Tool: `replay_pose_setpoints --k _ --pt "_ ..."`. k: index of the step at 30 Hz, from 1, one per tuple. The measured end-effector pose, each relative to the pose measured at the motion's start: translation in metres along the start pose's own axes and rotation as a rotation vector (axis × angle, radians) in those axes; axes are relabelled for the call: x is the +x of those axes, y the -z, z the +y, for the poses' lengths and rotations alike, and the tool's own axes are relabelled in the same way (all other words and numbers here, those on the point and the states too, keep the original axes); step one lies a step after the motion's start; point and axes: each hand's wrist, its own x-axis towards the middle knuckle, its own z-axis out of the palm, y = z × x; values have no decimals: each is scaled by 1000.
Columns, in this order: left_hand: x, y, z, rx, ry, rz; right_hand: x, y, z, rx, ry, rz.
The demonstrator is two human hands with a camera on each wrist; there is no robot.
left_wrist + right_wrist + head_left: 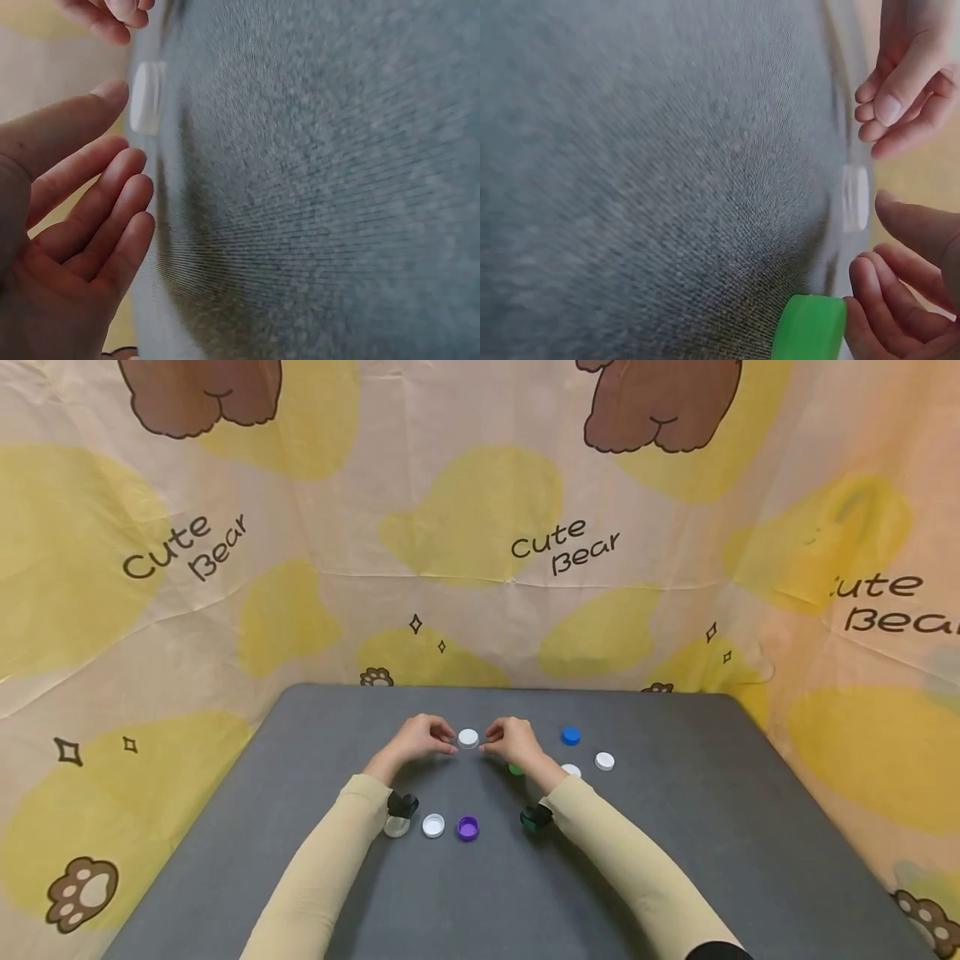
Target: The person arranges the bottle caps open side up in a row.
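A white bottle cap (468,738) lies on the grey table between my two hands, its flat top up. Seen from the left wrist, the white cap (144,97) shows a paler band along its lower edge. My left hand (422,739) is just left of it, thumb and fingers apart and holding nothing. On the other side hovers my right hand (517,743), fingers loosely bent, also with a gap to the cap. Close by the right fingers is a green cap (810,330); from the wrist view I cannot tell whether they touch it.
Right of my right hand lie a blue cap (571,736), a white cap (604,761) and another white cap (570,771) partly hidden by the arm. Nearer are a whitish cap (397,827), an upturned white cap (432,826), a purple cap (467,829) and a half-covered green cap (529,824).
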Motion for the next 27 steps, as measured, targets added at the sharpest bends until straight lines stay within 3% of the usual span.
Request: replay_pose_setpoints --k 6,13,27 --pt "12 -4 -8 -21 48 37 15 -8 6 -16 -26 -3" --pt "19 -12 -5 -81 94 30 23 -19 8 20 -34 10" --pt "21 -21 4 -71 100 61 19 -24 1 -38 -25 22"
